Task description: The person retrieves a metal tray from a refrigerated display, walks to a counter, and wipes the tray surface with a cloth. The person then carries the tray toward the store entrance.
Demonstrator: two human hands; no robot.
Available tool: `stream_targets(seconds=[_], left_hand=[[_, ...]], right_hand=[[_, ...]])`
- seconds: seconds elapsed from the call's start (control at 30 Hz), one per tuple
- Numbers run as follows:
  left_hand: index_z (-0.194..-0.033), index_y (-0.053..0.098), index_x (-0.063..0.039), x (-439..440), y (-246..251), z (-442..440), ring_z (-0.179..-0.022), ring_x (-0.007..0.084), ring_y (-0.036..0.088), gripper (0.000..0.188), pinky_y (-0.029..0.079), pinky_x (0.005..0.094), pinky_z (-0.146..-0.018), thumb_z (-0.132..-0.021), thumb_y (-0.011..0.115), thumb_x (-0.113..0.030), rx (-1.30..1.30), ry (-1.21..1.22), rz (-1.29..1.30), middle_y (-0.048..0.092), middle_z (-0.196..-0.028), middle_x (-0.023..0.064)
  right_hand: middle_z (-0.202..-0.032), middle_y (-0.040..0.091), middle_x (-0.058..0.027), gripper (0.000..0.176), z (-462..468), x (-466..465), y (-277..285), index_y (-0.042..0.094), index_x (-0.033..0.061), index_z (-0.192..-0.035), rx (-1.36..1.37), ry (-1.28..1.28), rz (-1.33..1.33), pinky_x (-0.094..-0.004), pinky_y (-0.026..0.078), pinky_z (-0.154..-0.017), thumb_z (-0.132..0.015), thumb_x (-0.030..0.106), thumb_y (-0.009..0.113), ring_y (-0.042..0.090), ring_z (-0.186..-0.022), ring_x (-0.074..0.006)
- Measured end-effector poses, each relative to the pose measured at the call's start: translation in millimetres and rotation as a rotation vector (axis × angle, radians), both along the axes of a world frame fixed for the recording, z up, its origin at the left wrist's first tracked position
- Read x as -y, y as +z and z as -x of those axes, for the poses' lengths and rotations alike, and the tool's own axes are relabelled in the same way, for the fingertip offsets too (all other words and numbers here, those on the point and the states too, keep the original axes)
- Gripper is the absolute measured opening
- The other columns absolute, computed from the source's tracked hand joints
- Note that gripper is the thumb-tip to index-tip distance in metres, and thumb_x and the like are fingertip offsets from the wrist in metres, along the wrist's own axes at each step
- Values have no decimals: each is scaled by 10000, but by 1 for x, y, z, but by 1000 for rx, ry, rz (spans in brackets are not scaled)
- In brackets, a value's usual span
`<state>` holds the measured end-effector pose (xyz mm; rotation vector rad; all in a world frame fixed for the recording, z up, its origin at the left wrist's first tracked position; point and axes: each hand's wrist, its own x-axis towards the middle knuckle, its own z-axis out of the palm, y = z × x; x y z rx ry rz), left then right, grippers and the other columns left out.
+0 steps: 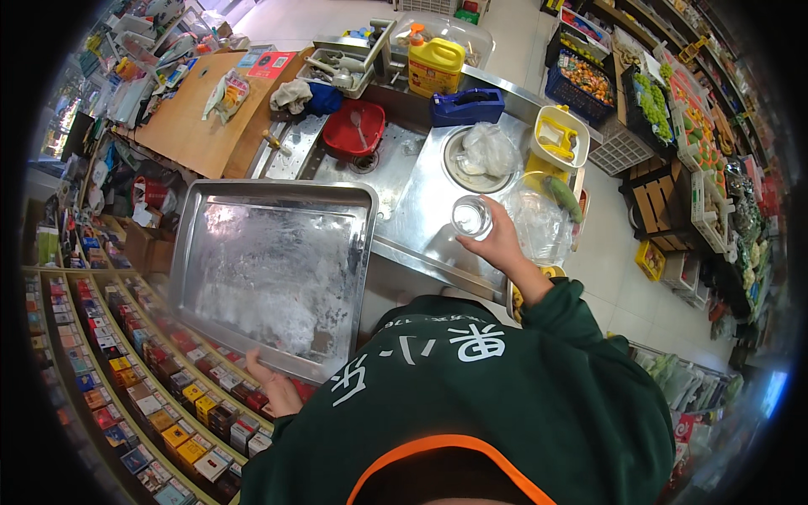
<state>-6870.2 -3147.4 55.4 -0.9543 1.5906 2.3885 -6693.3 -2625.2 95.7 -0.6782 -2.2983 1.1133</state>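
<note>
My right hand is closed around a clear drinking glass above the steel counter. With my left hand I grip the near rim of a large rectangular metal tray, whose bottom shows whitish smears and a wet shine. The tray is tilted beside the sink, its far end near the sink's edge. Beyond the glass, a crumpled clear plastic bag lies on a round metal dish. A red plastic basin with a pale spoon in it stands in the sink.
At the sink's far side are a yellow jug, a blue tape dispenser and a white basket of utensils. A white tub and a green vegetable are at the right. Shelves of small boxes run along the left.
</note>
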Motion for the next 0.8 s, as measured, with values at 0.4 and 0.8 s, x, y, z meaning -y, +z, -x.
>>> stream_targets(seconds=[0.4,0.8], left_hand=[[-867,558,-78,-14,-16,18,-697,289,582,284,534,409,-652,-670,608,-277,2,-40,-86,564,-789,83],[-947,585,-24,-7,-45,20,-736,291,614,295,546,424,-660,-725,534,-212,-65,-145,-156,601,-840,123]], right_hand=[[-1142,630,-162,608,6,38,319,597,19,-1183,-242,541,-598,-540,336,-1064,-694,313,808,568,-1153,-380],[-1032,686,-66,319,7,101,373,544,152,-1057,-567,357,-841,-559,411,-1041,-804,176,738,630,-1038,-296]])
